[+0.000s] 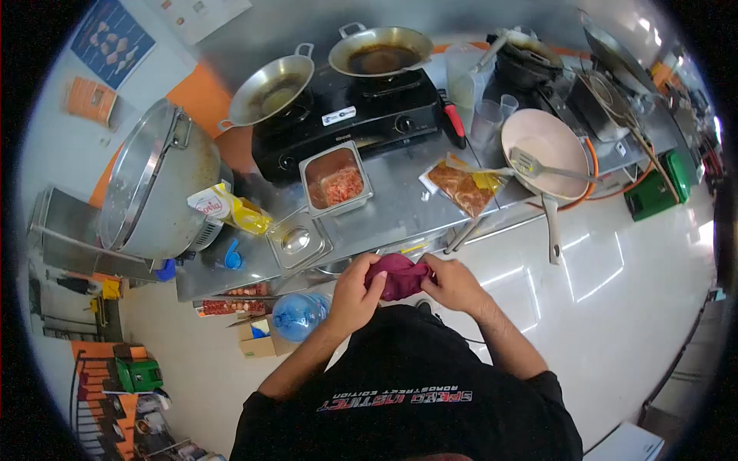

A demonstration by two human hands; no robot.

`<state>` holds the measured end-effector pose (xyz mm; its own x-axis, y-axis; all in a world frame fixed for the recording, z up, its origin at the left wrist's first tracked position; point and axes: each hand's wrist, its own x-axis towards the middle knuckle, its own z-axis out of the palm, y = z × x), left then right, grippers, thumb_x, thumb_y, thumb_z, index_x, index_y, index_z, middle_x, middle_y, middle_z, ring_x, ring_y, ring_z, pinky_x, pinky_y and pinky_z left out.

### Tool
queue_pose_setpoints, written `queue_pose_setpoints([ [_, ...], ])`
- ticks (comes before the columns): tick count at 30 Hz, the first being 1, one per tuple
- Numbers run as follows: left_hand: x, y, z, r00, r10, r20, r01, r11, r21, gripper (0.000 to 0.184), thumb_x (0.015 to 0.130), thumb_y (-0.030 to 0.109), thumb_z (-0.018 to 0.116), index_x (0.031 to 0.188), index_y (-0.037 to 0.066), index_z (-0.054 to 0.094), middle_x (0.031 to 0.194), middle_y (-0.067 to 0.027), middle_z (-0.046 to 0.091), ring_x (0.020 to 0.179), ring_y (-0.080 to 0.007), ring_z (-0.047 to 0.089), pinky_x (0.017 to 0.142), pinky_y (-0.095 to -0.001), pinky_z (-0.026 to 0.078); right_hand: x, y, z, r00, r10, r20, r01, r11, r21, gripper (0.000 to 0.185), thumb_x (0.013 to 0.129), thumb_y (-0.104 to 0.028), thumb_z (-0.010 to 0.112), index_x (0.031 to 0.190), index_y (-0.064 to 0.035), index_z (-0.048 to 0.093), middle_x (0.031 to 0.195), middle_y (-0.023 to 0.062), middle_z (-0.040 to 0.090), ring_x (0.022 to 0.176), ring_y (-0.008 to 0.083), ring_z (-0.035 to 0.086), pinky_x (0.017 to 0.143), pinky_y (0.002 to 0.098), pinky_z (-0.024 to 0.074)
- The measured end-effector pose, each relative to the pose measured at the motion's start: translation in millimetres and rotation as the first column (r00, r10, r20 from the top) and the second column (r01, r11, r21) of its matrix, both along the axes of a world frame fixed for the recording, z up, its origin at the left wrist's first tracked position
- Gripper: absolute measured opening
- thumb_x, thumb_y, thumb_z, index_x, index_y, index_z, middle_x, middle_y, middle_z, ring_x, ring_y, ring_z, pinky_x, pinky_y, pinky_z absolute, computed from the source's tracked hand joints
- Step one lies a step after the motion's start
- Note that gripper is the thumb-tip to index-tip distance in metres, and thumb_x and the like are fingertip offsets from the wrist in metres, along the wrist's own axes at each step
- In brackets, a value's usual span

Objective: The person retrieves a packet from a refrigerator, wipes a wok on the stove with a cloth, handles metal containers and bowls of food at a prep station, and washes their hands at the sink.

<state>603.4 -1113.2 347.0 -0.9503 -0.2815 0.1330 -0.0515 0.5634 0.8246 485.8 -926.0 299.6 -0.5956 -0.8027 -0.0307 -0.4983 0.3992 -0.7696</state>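
Observation:
A bunched maroon cloth [398, 278] is held in front of my body, just off the counter's front edge. My left hand [356, 290] grips its left side, thumb over the fabric. On its right side my right hand [453, 286] has its fingers closed on the cloth. Beyond the hands, a steel container [336, 178] with reddish minced food stands on the counter, with its steel lid [300, 241] lying nearby. A bag of brown sauce [463, 187] lies flat to the right.
Two woks [273, 91] sit on a black gas stove [346, 115] at the back. A large pot [157, 184] and a yellow packet [231, 209] stand left. A pan [547, 150] with a spatula has its handle jutting past the counter edge. Below is a blue water bottle [300, 316].

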Motion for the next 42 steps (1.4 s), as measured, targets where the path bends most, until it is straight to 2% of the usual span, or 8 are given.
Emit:
queue_pose_setpoints([
  [3,-5,13,7,1.000,0.025,0.014,-0.027,0.963,0.269,0.019,0.085,0.005,0.056,0.103,-0.001,0.053,0.095,-0.0166,0.058,0.089,-0.0308,0.058,0.081,-0.0342,0.045,8,-8,-21,0.943,-0.052,0.328,0.082,0.994,-0.077,0.017,0.091,-0.015,0.049,0.104,-0.0041,0.049,0.075,0.0114,0.060,0.074,0.0231,0.064,0.065,0.0393,0.0496],
  [6,-5,11,1,0.987,-0.148,-0.067,0.159,0.968,0.196,0.024,0.081,0.000,0.057,0.105,0.001,0.052,0.104,-0.0130,0.054,0.101,-0.0259,0.055,0.088,-0.0339,0.043,10,-15,-30,0.428,0.154,0.890,0.425,0.835,-0.349,0.022,0.098,-0.016,0.042,0.119,-0.0102,0.047,0.097,0.0036,0.060,0.086,0.0134,0.061,0.073,0.0279,0.0506],
  [19,-8,-17,-31,0.996,-0.028,-0.088,0.080,0.747,0.660,0.037,0.090,0.009,0.061,0.122,0.000,0.047,0.116,-0.0095,0.056,0.102,-0.0147,0.057,0.085,-0.0304,0.049,-2,-43,29,0.850,0.208,0.484,0.115,0.823,-0.557,0.029,0.087,0.004,0.047,0.111,-0.0031,0.061,0.106,0.0068,0.062,0.097,0.0165,0.059,0.085,0.0276,0.0468],
  [25,-8,-35,-15,0.960,0.265,-0.095,-0.127,0.710,0.693,0.022,0.090,0.011,0.063,0.108,0.000,0.055,0.097,-0.0055,0.062,0.086,-0.0128,0.061,0.075,-0.0259,0.051,-15,-42,49,0.943,-0.321,-0.091,0.264,0.884,-0.387,0.031,0.080,0.011,0.052,0.106,-0.0025,0.061,0.101,0.0126,0.059,0.095,0.0222,0.058,0.077,0.0289,0.0480],
  [30,-6,-48,-14,0.948,0.300,-0.109,-0.139,0.694,0.706,0.025,0.091,0.019,0.064,0.106,0.001,0.053,0.092,-0.0033,0.059,0.083,-0.0113,0.061,0.072,-0.0243,0.052,11,-78,70,0.991,0.024,-0.134,-0.079,0.904,-0.420,0.043,0.075,-0.007,0.074,0.115,-0.0034,0.058,0.099,0.0132,0.060,0.081,0.0253,0.062,0.063,0.0305,0.0515],
  [35,-3,-94,-3,0.968,0.249,0.037,-0.172,0.549,0.818,0.034,0.093,0.034,0.060,0.101,0.002,0.052,0.089,-0.0019,0.058,0.079,-0.0097,0.060,0.068,-0.0227,0.052,9,-129,51,0.975,-0.008,-0.223,-0.088,0.904,-0.419,0.039,0.080,-0.001,0.067,0.118,-0.0005,0.059,0.101,0.0169,0.066,0.090,0.0252,0.067,0.073,0.0307,0.0528],
  [39,4,-160,-32,0.989,0.147,0.011,-0.132,0.854,0.504,0.035,0.094,0.040,0.055,0.099,0.005,0.050,0.088,-0.0003,0.055,0.084,-0.0087,0.056,0.074,-0.0250,0.053,11,-181,50,0.986,-0.139,-0.088,0.072,0.848,-0.524,0.027,0.084,0.004,0.056,0.111,0.0015,0.059,0.091,0.0163,0.066,0.083,0.0261,0.066,0.071,0.0301,0.0512],
  [42,2,-180,-18,0.957,0.291,0.007,-0.147,0.461,0.875,0.027,0.097,0.035,0.052,0.097,0.008,0.047,0.088,0.0011,0.052,0.081,-0.0069,0.052,0.064,-0.0211,0.045,19,-225,57,0.982,-0.152,0.112,0.187,0.861,-0.473,0.021,0.084,0.007,0.052,0.102,0.0019,0.059,0.087,0.0156,0.064,0.076,0.0288,0.064,0.069,0.0318,0.0503],
])
